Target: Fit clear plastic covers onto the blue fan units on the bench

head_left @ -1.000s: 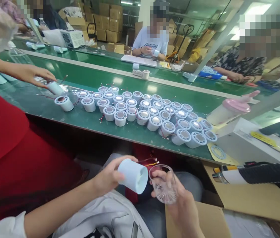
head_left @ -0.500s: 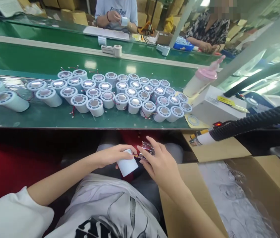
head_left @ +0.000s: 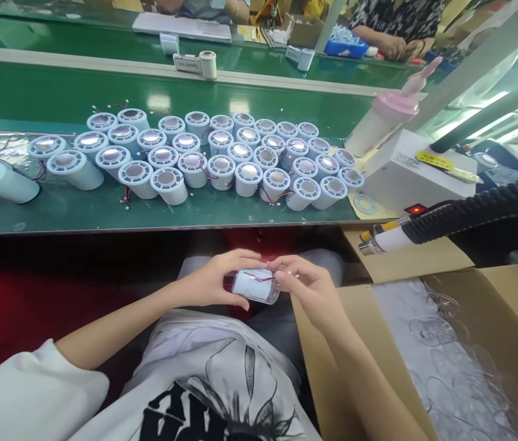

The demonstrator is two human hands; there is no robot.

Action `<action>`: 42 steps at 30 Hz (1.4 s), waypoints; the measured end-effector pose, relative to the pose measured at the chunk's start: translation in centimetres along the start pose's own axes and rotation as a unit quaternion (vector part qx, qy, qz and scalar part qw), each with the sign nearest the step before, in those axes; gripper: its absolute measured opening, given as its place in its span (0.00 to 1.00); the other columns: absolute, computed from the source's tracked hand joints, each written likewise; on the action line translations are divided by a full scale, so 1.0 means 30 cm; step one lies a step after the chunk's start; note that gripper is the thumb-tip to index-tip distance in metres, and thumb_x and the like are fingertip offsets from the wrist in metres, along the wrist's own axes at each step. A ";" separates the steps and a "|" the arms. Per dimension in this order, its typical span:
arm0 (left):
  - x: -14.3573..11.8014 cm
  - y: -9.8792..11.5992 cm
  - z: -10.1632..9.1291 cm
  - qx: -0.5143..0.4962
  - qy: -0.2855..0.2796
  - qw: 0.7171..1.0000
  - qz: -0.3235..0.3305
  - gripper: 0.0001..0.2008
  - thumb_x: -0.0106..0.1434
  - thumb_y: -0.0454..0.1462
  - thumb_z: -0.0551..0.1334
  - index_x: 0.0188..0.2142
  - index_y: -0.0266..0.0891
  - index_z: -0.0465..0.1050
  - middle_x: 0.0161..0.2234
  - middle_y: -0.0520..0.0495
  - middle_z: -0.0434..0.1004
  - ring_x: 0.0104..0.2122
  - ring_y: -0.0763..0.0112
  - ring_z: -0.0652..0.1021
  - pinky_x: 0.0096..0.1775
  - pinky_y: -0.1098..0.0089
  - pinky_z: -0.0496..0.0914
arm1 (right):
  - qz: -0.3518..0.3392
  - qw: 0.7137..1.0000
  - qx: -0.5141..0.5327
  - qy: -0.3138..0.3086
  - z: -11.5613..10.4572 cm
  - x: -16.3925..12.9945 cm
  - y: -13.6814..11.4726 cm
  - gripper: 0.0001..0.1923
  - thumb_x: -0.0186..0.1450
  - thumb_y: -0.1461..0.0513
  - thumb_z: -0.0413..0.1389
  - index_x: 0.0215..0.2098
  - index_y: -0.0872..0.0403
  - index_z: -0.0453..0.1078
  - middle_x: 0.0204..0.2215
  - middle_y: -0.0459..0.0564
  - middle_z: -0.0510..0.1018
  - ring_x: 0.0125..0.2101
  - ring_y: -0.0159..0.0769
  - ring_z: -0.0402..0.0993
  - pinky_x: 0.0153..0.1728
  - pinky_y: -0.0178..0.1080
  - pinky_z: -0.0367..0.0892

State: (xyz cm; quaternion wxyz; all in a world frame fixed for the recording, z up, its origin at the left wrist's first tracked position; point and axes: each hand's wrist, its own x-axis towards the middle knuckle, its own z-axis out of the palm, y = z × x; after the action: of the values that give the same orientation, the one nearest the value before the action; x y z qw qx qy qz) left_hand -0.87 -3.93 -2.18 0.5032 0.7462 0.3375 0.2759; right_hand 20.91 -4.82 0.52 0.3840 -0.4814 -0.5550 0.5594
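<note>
Lower centre, the pale blue cylinder (head_left: pixel 248 286) sits within the clear cup (head_left: pixel 271 298), left hand (head_left: pixel 222 278) wrapped around; right hand (head_left: pixel 308 283) works its end, pinch unclear. Nesting seems underway, calling for untrapped red wires (head_left: pixel 259 279).

Both hands are over the lap. The left hand (head_left: pixel 222 278) grips a clear cup (head_left: pixel 274 295), tilted on its side, with a pale blue cylinder (head_left: pixel 246 286) inside. A red wire (head_left: pixel 261 279) lies along it. The right hand (head_left: pixel 309 285) has its fingers at the cup's right end, beside small white plugs (head_left: pixel 292 274); whether they pinch the wire is unclear. Similar cylinders (head_left: pixel 221 168) stand grouped on the green table (head_left: pixel 222 219), left of a pink-lidded bottle (head_left: pixel 376 128). An open cardboard box (head_left: pixel 355 331) at right contains clear plastic pieces (head_left: pixel 433 334).
</note>
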 end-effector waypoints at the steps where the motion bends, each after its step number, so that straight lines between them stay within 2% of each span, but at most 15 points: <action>1: -0.001 0.008 0.001 -0.033 -0.014 0.999 -0.019 0.34 0.50 0.40 0.71 0.57 0.44 0.66 0.56 0.37 0.67 0.54 0.54 0.71 0.53 0.54 0.68 | 0.018 0.999 0.031 0.004 -0.003 0.000 0.001 0.15 0.58 0.55 0.61 0.19 0.54 0.69 0.36 0.52 0.78 0.38 0.41 0.76 0.29 0.38 0.74; 2: -0.003 0.018 0.002 -0.071 -0.018 0.996 -0.040 0.35 0.50 0.40 0.71 0.58 0.44 0.65 0.55 0.38 0.69 0.52 0.56 0.72 0.51 0.56 0.70 | 0.027 0.998 0.056 0.002 -0.006 -0.002 0.002 0.14 0.59 0.55 0.61 0.20 0.54 0.70 0.38 0.53 0.79 0.39 0.42 0.76 0.30 0.39 0.75; 4: -0.006 0.039 0.005 -0.149 0.000 0.985 -0.082 0.35 0.51 0.39 0.70 0.58 0.44 0.64 0.56 0.39 0.69 0.51 0.58 0.74 0.48 0.59 0.73 | -0.008 0.998 0.050 -0.027 -0.015 -0.009 0.003 0.10 0.57 0.54 0.63 0.26 0.52 0.74 0.43 0.54 0.79 0.44 0.46 0.76 0.36 0.44 0.76; 5: -0.008 0.048 0.008 -0.184 0.011 0.978 -0.095 0.34 0.51 0.38 0.70 0.57 0.44 0.64 0.57 0.39 0.68 0.50 0.59 0.75 0.48 0.60 0.73 | -0.047 0.998 0.011 -0.048 -0.020 -0.016 0.003 0.09 0.55 0.55 0.65 0.31 0.51 0.76 0.46 0.54 0.78 0.48 0.47 0.74 0.41 0.46 0.75; 8: -0.015 0.062 0.013 -0.257 0.021 0.959 -0.120 0.31 0.53 0.38 0.70 0.56 0.45 0.65 0.57 0.40 0.68 0.49 0.60 0.75 0.45 0.62 0.74 | -0.160 0.973 -0.145 -0.082 -0.033 -0.040 0.005 0.20 0.52 0.59 0.68 0.43 0.49 0.75 0.50 0.55 0.76 0.52 0.49 0.71 0.52 0.50 0.68; 11: -0.022 0.066 0.009 -0.271 -0.003 0.955 -0.119 0.33 0.52 0.38 0.70 0.57 0.48 0.64 0.56 0.41 0.68 0.47 0.61 0.76 0.42 0.65 0.74 | -0.189 0.962 -0.183 -0.073 -0.040 -0.063 0.012 0.20 0.55 0.60 0.66 0.45 0.49 0.72 0.51 0.54 0.75 0.51 0.47 0.72 0.52 0.49 0.69; 16: -0.033 0.083 -0.010 -0.175 -0.031 0.982 -0.069 0.37 0.50 0.37 0.71 0.59 0.51 0.62 0.57 0.43 0.68 0.49 0.61 0.75 0.42 0.69 0.73 | -0.144 0.979 -0.112 -0.089 -0.041 -0.083 0.010 0.20 0.57 0.60 0.65 0.47 0.50 0.68 0.50 0.54 0.75 0.51 0.46 0.72 0.47 0.46 0.74; 20: -0.039 0.096 -0.014 -0.142 -0.034 0.988 -0.043 0.39 0.51 0.36 0.71 0.60 0.49 0.60 0.60 0.41 0.65 0.55 0.57 0.70 0.50 0.62 0.71 | -0.111 0.985 -0.076 -0.108 -0.040 -0.087 -0.001 0.20 0.58 0.61 0.65 0.47 0.50 0.67 0.49 0.53 0.75 0.51 0.45 0.72 0.49 0.47 0.73; 24: -0.039 0.099 -0.017 -0.103 -0.034 0.994 -0.015 0.39 0.51 0.36 0.71 0.61 0.48 0.59 0.60 0.40 0.65 0.57 0.57 0.69 0.52 0.60 0.70 | -0.080 0.990 -0.038 -0.111 -0.039 -0.089 -0.009 0.20 0.58 0.61 0.64 0.47 0.49 0.67 0.48 0.52 0.75 0.49 0.44 0.73 0.47 0.46 0.74; 29: -0.038 0.094 -0.023 -0.049 -0.034 0.998 0.034 0.40 0.51 0.35 0.71 0.61 0.47 0.59 0.60 0.40 0.65 0.58 0.56 0.67 0.57 0.58 0.65 | -0.038 0.992 0.025 -0.121 -0.035 -0.090 -0.017 0.18 0.59 0.60 0.64 0.47 0.49 0.67 0.45 0.50 0.75 0.45 0.39 0.74 0.43 0.42 0.74; 35: -0.039 0.099 -0.029 -0.016 -0.040 0.997 0.059 0.39 0.52 0.36 0.70 0.61 0.48 0.58 0.60 0.41 0.64 0.59 0.57 0.67 0.59 0.58 0.62 | 0.029 0.989 0.087 -0.116 -0.025 -0.089 -0.023 0.17 0.58 0.56 0.63 0.44 0.50 0.67 0.44 0.50 0.75 0.40 0.38 0.74 0.36 0.39 0.74; 42: -0.040 0.098 -0.030 -0.007 -0.043 0.997 0.065 0.37 0.53 0.36 0.70 0.61 0.47 0.59 0.60 0.41 0.64 0.59 0.57 0.67 0.59 0.57 0.62 | 0.082 0.981 0.139 -0.109 -0.011 -0.083 -0.019 0.16 0.59 0.54 0.62 0.42 0.51 0.67 0.32 0.47 0.76 0.31 0.33 0.73 0.29 0.33 0.72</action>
State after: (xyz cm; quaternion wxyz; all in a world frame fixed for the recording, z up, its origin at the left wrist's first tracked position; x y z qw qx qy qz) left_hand -1.63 -5.12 0.79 0.5032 0.7742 0.2642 0.2785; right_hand 21.76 -7.08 1.40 0.3371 -0.4031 -0.4690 0.7099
